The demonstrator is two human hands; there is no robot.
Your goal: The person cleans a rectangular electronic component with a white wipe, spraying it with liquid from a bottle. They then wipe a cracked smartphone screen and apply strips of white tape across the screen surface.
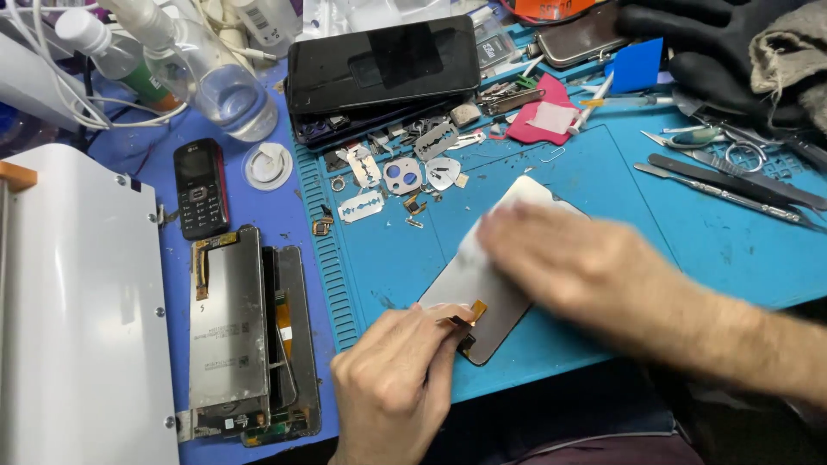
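Note:
A thin grey phone screen panel (469, 288) lies tilted on the blue work mat (689, 232). My left hand (396, 379) pinches its lower end, by the orange flex cable (474, 312), and holds it down. My right hand (568, 263), blurred by motion, presses a white cloth or wipe (482, 237) onto the panel's upper part. The cloth is mostly hidden under the fingers.
A dismantled phone with a metal-backed panel (228, 331) lies left of the mat, beside a white machine (77, 301). A small black keypad phone (201, 188), a clear bottle (215, 82), black phones (383, 65), razor blades (360, 207), small parts, tweezers (732, 185) and black gloves (715, 52) surround the work.

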